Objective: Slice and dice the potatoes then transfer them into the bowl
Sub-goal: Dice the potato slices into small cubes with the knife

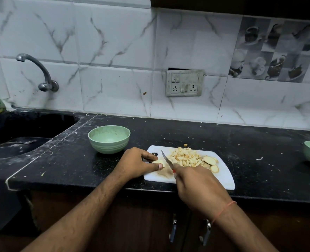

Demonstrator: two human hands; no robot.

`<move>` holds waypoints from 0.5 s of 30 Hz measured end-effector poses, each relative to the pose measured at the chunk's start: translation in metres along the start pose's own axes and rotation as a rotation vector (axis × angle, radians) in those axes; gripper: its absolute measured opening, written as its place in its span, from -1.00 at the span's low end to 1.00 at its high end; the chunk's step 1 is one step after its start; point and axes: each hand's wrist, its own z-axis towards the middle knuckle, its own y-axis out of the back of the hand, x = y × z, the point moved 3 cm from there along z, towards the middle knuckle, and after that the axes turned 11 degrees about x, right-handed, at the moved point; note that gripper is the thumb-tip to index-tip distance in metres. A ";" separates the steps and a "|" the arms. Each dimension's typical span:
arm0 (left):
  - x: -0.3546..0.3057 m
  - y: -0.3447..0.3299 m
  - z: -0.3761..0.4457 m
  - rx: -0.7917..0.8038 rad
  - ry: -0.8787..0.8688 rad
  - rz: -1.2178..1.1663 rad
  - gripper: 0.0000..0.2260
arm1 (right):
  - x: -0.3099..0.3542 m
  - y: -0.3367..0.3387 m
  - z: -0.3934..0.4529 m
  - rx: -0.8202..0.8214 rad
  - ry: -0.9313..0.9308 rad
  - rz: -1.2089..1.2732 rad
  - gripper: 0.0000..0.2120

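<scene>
A: Setting: a black speckled countertop point(241, 151) under marble-look wall tiles, with a white cutting board point(223, 177) at its front edge and a green bowl point(109, 141) just beside the board's far left corner.

B: And the hands?

A: The left hand point(137, 163) curls its fingers and thumb round a peeled potato piece point(158, 162) at the board's left end. The right hand point(196, 182) grips a small knife point(167, 159) by its red handle; the blade rests against the potato piece on its right side.

B: Where is the hazard?

A: The left thumb point(159, 166) lies just beside the blade. In my judgement, a slip on the wet cut face could bring the edge onto the thumb. Also, the diced pile point(184, 157) crowds the board's far edge, and one cube point(185, 144) already lies off the board, so further pushing may spill more.

B: Orientation of the potato piece?

A: Mostly hidden; its long axis appears to run left to right along the board, but I cannot tell for sure. The blade points away from the person, tip leaning left. A few uncut slices point(211, 161) lie right of the pile. The bowl appears to hold no potato yet.
</scene>
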 end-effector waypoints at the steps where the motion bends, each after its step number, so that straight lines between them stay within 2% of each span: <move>1: 0.000 0.000 0.000 -0.002 0.004 0.000 -0.64 | 0.002 -0.004 0.005 0.012 -0.003 0.008 -0.63; 8: 0.000 -0.001 0.002 -0.007 0.011 -0.009 -0.67 | 0.010 -0.028 0.010 0.076 0.008 -0.086 -0.49; 15: -0.001 -0.001 0.002 -0.011 -0.002 0.026 -0.65 | -0.007 -0.009 -0.016 0.066 0.022 -0.109 -0.57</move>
